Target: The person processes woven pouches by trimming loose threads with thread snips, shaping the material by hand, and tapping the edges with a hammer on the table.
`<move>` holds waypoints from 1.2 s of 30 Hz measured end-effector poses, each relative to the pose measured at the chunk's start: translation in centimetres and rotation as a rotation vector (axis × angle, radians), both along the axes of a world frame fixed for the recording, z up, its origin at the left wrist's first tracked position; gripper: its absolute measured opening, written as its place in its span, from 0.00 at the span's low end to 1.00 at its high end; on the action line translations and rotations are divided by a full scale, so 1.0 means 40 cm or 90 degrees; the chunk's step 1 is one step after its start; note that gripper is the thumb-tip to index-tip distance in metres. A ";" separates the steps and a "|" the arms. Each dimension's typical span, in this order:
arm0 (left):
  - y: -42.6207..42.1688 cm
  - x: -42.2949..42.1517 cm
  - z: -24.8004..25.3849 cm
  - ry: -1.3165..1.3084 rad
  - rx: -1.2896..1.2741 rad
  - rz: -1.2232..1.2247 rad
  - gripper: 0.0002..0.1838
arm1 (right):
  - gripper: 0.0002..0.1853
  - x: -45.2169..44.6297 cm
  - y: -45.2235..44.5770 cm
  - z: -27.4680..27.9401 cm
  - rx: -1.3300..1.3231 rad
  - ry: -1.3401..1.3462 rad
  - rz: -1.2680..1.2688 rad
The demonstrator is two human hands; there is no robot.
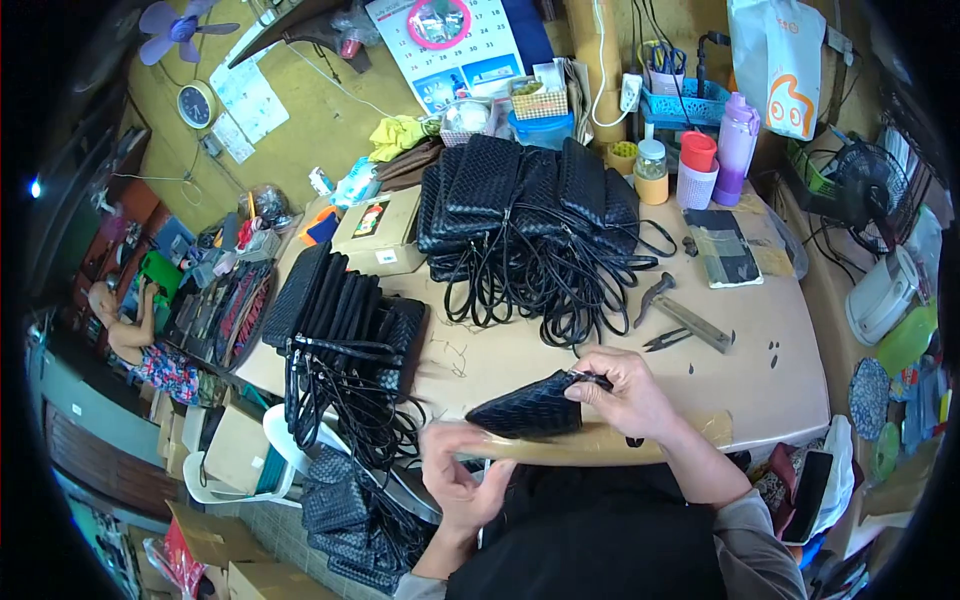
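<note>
A small black woven pouch [530, 408] hangs tilted over the table's front edge. My right hand [628, 392] is closed on its upper right corner, thumb and fingers pinched together. My left hand [462, 478] is just below and left of the pouch, thumb apart from the bent fingers, with nothing seen in it. Beyond my hands, a heap of black woven pouches [485, 180] with looped wrist straps lies on the table. Another row of the same pouches [300, 290] stands at the left, its straps hanging over the edge.
A hammer [690, 318] and pliers [668, 340] lie right of centre on the table [770, 370]. A notebook [722, 245], a purple bottle [737, 150] and a cardboard box [380, 235] stand or lie farther back. More pouches [345, 510] are piled low at the left. Another person [135, 320] sits far left.
</note>
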State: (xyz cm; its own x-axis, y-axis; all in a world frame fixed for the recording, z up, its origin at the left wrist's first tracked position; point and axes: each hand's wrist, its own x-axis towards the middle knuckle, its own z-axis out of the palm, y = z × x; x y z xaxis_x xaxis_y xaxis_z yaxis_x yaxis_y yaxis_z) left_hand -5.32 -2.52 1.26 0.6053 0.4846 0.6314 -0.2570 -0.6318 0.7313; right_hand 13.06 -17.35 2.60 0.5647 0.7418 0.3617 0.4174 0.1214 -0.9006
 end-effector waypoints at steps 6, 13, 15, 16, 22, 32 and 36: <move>0.037 0.062 0.003 0.193 -0.255 -0.107 0.18 | 0.12 -0.019 0.017 -0.041 -0.064 0.111 0.088; 0.027 0.079 -0.026 0.195 -0.302 -0.116 0.10 | 0.09 -0.034 0.007 -0.023 -0.091 0.143 0.037; 0.016 0.084 -0.021 0.183 -0.224 -0.098 0.10 | 0.07 -0.037 0.010 -0.008 -0.102 0.175 0.047; 0.013 0.086 -0.020 0.171 -0.144 -0.080 0.11 | 0.08 -0.035 0.017 -0.018 -0.013 0.025 -0.005; 0.100 -0.006 -0.071 0.261 -0.523 -0.339 0.39 | 0.11 -0.052 0.005 0.004 0.212 -0.401 -0.224; 0.272 -0.001 0.164 -0.182 -0.360 -0.031 0.41 | 0.12 -0.111 0.044 -0.064 0.054 -0.409 0.020; 0.523 -0.064 0.301 -0.233 -0.242 0.048 0.40 | 0.09 -0.031 0.004 -0.123 -0.072 -0.293 -0.008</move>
State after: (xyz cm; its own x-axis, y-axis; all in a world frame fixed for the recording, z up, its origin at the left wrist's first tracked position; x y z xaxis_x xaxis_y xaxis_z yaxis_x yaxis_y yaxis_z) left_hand -7.87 18.39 13.30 0.3325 0.7537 0.5670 -0.5028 -0.3669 0.7826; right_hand 11.83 -17.18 -2.34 0.3747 0.7850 0.4933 0.7767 0.0248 -0.6294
